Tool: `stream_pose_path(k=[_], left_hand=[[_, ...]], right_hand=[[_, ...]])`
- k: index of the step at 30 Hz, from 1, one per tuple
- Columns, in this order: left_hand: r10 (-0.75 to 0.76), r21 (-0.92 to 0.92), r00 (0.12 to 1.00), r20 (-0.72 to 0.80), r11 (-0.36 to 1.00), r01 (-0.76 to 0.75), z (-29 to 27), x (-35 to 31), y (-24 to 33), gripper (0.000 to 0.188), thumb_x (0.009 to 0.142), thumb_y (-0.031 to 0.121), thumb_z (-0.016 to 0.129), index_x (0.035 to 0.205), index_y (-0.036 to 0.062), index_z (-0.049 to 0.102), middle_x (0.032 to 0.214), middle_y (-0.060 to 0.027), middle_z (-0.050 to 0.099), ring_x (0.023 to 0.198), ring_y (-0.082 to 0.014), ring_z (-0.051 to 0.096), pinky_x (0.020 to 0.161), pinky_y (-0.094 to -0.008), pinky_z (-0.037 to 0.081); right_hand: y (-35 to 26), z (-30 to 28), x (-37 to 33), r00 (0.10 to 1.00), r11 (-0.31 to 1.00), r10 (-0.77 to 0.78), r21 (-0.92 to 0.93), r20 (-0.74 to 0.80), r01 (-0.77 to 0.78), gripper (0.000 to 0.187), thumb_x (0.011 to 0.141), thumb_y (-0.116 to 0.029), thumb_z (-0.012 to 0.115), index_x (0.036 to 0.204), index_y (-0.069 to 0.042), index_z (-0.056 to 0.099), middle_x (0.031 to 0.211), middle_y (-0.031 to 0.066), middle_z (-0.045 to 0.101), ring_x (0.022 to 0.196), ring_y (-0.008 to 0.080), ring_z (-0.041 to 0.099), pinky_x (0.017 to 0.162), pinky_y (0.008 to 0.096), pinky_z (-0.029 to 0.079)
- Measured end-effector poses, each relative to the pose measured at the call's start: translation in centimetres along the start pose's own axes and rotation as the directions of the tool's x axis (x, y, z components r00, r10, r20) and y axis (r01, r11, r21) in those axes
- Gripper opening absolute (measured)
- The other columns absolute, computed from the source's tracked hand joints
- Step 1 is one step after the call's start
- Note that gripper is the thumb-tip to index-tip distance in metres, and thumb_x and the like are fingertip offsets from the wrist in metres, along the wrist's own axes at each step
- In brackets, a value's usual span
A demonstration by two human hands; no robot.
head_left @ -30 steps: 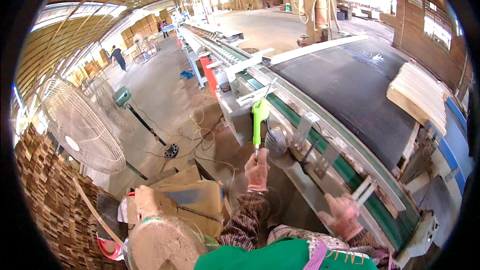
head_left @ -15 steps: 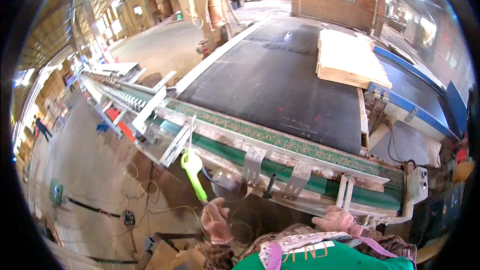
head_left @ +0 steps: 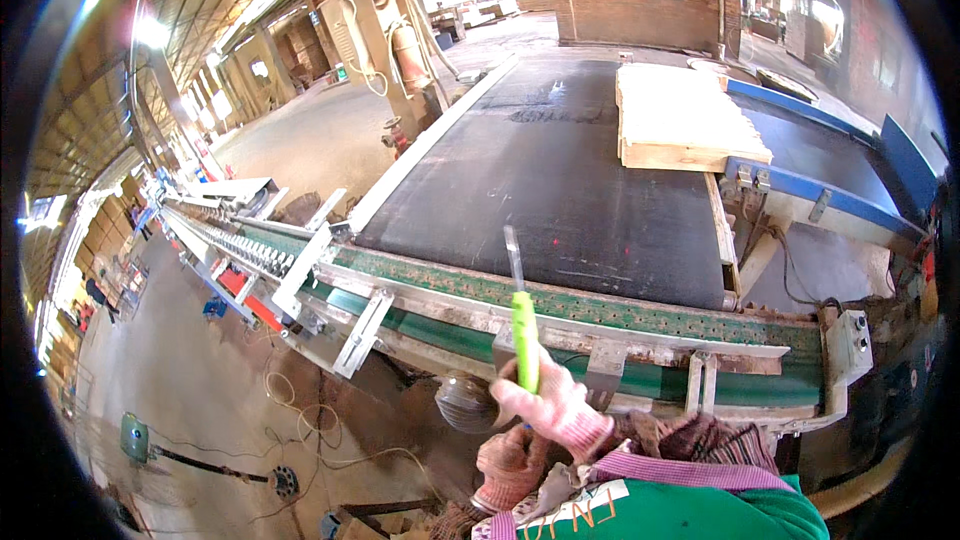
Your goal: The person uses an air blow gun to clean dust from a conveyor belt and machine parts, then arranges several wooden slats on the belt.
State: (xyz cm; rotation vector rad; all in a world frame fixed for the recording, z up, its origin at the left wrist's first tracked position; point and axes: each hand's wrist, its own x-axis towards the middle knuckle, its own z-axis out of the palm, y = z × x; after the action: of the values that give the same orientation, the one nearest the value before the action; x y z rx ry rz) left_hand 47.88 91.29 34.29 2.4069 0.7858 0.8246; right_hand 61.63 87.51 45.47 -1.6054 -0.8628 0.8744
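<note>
A lime-green handled tool (head_left: 524, 325) stands nearly upright in front of my body, a narrow pale strip rising from its top end; its exact kind is unclear. My gloved right hand (head_left: 552, 408) is wrapped round the lower part of that handle. Just below and left of it, my gloved left hand (head_left: 510, 462) is closed, close against the front of my green apron (head_left: 680, 515). What the left fingers hold, if anything, is hidden. Beyond the tool runs a long conveyor with a green perforated belt (head_left: 450, 278).
A stack of pale wooden boards (head_left: 690, 120) rests on the wide black belt (head_left: 480, 190). Metal brackets (head_left: 365, 332) jut from the conveyor's near side. A control box (head_left: 850, 342) is fixed at its right end. Loose hoses (head_left: 330, 430) lie on the floor at left.
The green tool has gone from my left hand to my right and moved rightward and up. My right hand has left the conveyor's near edge. My left hand has drawn in toward the apron.
</note>
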Motion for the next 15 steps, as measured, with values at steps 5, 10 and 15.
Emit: stream_pose_path(k=[5,10,15], left_hand=[[-0.455,-0.408,0.871,0.187,0.770,0.490,-1.0,-0.1,-3.8,0.024,0.091,0.024,0.070,0.113,0.0143,0.069,0.088,-0.0046,0.073,0.077,-0.0171,0.070,0.071,-0.0309,0.054],[-0.541,-0.659,0.830,-0.134,0.675,0.333,-6.4,-4.2,-15.2,0.023,0.097,0.023,0.061,0.112,0.0075,0.069,0.090,-0.0033,0.070,0.082,-0.0161,0.065,0.072,-0.0279,0.053],[-0.464,-0.668,0.753,-0.467,0.743,0.043,-18.3,-4.4,-21.2,0.034,0.094,0.020,0.064,0.118,-0.0039,0.063,0.101,-0.0082,0.064,0.088,-0.0148,0.059,0.072,-0.0290,0.051]], right_hand=[[-3.3,-1.6,10.5,0.985,0.984,-0.168,-0.056,0.036,0.170,0.071,0.085,-0.061,0.064,0.122,-0.002,0.056,0.097,0.0187,0.067,0.093,0.0299,0.067,0.081,0.0429,0.053],[-4.4,-9.4,23.7,0.954,0.955,-0.223,0.150,-0.202,0.255,0.036,0.083,-0.034,0.076,0.084,-0.001,0.064,0.065,0.0036,0.061,0.057,0.0160,0.060,0.052,0.0316,0.051],[-6.3,-11.7,27.4,0.968,0.942,-0.223,0.228,-0.120,0.245,0.023,0.088,-0.025,0.073,0.083,-0.007,0.059,0.063,0.0017,0.056,0.050,0.0133,0.054,0.044,0.0294,0.045]])
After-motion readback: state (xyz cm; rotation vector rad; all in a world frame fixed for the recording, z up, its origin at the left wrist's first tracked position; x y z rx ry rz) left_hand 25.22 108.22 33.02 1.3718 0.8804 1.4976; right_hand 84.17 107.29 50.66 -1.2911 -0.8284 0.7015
